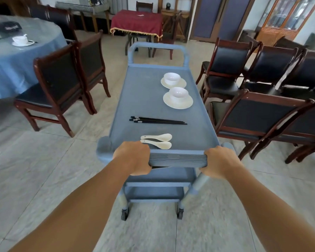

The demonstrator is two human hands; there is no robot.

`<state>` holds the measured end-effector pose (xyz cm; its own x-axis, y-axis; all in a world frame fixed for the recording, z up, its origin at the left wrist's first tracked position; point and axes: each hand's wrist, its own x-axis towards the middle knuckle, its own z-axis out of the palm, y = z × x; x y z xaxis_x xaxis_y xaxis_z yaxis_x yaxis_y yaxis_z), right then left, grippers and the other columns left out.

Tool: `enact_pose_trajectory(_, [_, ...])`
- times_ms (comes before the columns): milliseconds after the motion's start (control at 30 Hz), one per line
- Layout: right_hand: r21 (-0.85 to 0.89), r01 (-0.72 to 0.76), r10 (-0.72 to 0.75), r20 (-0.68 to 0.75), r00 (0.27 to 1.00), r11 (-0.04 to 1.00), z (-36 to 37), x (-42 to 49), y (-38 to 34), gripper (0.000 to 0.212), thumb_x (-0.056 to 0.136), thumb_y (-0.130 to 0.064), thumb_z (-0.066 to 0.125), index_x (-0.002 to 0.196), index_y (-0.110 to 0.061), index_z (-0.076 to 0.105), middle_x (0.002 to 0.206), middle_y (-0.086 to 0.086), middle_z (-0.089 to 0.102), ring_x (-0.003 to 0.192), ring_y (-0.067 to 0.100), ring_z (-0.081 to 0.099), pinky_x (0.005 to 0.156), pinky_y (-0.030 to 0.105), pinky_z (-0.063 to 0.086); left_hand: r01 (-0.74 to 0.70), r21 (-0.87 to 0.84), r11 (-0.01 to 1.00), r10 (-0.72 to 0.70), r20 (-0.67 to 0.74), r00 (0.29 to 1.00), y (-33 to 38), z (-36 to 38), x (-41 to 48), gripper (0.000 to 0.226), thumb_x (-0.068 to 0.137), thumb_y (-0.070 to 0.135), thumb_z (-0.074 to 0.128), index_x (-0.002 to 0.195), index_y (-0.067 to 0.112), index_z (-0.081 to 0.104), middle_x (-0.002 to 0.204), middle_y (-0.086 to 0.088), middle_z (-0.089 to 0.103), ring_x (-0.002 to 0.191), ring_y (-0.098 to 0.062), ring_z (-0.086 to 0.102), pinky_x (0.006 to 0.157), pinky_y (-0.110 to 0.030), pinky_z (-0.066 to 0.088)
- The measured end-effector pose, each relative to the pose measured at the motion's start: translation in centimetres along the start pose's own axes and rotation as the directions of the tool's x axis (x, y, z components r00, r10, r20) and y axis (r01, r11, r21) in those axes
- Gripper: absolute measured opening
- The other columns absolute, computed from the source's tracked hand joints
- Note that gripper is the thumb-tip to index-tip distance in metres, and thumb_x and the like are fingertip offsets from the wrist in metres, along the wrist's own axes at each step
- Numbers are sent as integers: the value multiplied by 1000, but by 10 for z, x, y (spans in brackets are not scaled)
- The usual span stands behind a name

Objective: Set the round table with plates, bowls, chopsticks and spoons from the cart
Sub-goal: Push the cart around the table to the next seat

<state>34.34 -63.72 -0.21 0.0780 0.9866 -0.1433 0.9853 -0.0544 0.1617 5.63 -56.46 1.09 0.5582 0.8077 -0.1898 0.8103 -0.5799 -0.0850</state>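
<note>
Tiled dining room, blue cart (149, 99), white bowls (171, 78) on plates (177, 103), black chopsticks (157, 120)

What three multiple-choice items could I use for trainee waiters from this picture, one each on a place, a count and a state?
1. Where do the chopsticks lie on the cart?
A. Between the spoons and the plates
B. On the lower shelf
C. In a bowl

2. How many spoons are on the cart?
A. One
B. Two
C. Four

3. What are the hands doing?
A. Lifting a plate
B. Hanging free
C. Gripping the cart handle

Answers:
1 A, they lie across the middle of the top tray.
2 B, two white spoons lie side by side.
3 C, the left hand and right hand wrap the handle.
</note>
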Motion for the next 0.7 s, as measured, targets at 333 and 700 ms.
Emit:
enact_pose_trajectory(333, [146,-70,52,126,991,987,-25,164,35,21,66,-40,57,83,-29,55,75,-11,58,71,17,58,59,29,46,31,30,999,-32,48,998,-47,-32,157,16,65,41,45,66,25,41,64,5,50,56,-18,51,52,-29,43])
enact_pose_trajectory(700, [117,-62,59,33,998,991,-49,368,81,14,73,-26,59,87,-25,58,75,-6,53,78,22,50,76,35,33,121,99,988,-122,6,992,-108,-61,355,19,62,44,45,69,27,46,65,7,48,59,-19,52,52,-29,40])
